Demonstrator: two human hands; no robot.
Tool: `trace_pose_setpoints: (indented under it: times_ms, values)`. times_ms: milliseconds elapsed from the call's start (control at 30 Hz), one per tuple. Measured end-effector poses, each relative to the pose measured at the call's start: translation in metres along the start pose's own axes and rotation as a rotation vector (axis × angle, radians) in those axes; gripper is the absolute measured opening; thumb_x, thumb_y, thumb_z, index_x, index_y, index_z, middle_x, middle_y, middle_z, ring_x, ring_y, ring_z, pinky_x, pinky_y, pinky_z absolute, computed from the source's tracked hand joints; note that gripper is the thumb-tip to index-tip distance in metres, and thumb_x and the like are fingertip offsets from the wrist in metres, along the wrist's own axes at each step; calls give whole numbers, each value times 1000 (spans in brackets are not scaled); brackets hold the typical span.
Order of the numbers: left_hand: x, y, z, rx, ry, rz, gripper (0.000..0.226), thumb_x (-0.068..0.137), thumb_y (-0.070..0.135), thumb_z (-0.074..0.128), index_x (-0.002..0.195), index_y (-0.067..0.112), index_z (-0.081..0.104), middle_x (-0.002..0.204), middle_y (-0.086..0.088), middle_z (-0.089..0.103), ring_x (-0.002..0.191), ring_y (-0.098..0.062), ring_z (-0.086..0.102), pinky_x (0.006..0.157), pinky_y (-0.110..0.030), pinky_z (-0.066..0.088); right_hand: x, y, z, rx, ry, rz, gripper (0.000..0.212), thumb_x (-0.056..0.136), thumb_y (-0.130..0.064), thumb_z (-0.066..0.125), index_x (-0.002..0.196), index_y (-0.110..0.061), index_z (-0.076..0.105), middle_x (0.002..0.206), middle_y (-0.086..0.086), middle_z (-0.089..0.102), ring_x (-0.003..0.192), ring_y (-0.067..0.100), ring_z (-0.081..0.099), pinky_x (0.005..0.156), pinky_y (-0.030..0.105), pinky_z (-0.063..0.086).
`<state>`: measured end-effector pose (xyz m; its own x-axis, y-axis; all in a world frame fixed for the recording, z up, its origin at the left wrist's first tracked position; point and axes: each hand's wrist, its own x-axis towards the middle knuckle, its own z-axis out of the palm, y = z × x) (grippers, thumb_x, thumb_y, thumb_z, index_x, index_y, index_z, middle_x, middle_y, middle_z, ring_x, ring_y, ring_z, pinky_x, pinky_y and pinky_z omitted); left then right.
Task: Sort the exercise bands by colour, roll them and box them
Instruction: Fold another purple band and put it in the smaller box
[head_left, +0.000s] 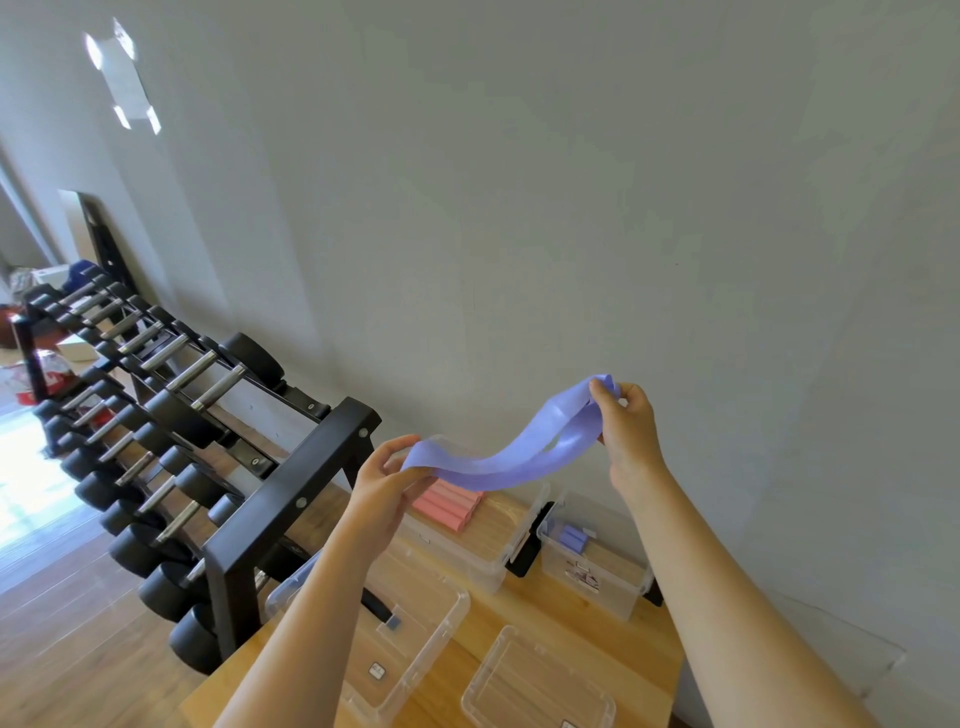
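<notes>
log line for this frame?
purple band: aloft, unrolled, slack | left hand: grips one end | right hand: grips other end | pink rolls: boxed

Plain grey-white wall w/ bright light patches top left. Black dumbbell rack runs along the wall (its end frame sits just beside the table's left edge). Light wood table; wood plank floor, strong glare far left.
</notes>
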<state>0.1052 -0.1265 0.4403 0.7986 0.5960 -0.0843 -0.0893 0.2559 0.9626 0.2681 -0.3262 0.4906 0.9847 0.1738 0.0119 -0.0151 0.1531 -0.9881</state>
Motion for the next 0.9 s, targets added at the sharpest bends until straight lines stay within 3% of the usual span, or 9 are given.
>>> trace_pose_setpoints:
  times_ms: [167, 333, 467, 633, 767, 900]
  values:
    - [-4, 3, 1, 8, -61, -14, 43, 84, -1, 68, 123, 13, 55, 107, -13, 72, 102, -28, 69, 81, -25, 57, 1, -1, -2, 73, 15, 25, 20, 90, -12, 64, 88, -17, 45, 93, 7, 59, 89, 22, 58, 86, 37, 47]
    - [-2, 2, 0, 132, -35, 24, 44, 86, 10, 71, 126, 12, 53, 115, -13, 67, 104, -25, 67, 84, -26, 53, -2, -3, -2, 71, -20, 47, 37, 85, -8, 69, 109, -20, 44, 114, 10, 56, 102, 24, 60, 89, 37, 48]
    - [-3, 2, 4, 206, -70, -7, 49, 78, 20, 78, 122, 21, 56, 120, -5, 63, 111, -26, 63, 92, -32, 51, -7, -9, 1, 69, -106, -3, 23, 86, -4, 68, 99, -20, 57, 102, 3, 61, 95, 19, 59, 80, 30, 47]
    - [-6, 11, 24, 456, -69, 24, 56, 86, 23, 73, 136, 29, 49, 131, 9, 41, 124, -6, 33, 101, -35, 32, -12, -17, 8, 72, -267, -40, 20, 84, -2, 68, 94, -20, 66, 92, -2, 65, 90, 14, 60, 81, 25, 46]
    - [-14, 29, 50, 497, -176, 166, 44, 85, 24, 73, 124, 34, 55, 135, 14, 53, 129, -4, 45, 107, -32, 36, -22, -23, 16, 49, -350, -91, 18, 84, -2, 69, 91, -19, 67, 89, -4, 67, 79, 1, 64, 68, 10, 45]
    - [-24, 42, 79, 432, -270, 232, 43, 84, 16, 75, 122, 26, 58, 127, 12, 61, 116, -1, 58, 94, -21, 49, -27, -27, 16, 46, -392, -127, 16, 84, -2, 69, 88, -16, 64, 87, -2, 65, 79, 4, 65, 74, 15, 47]
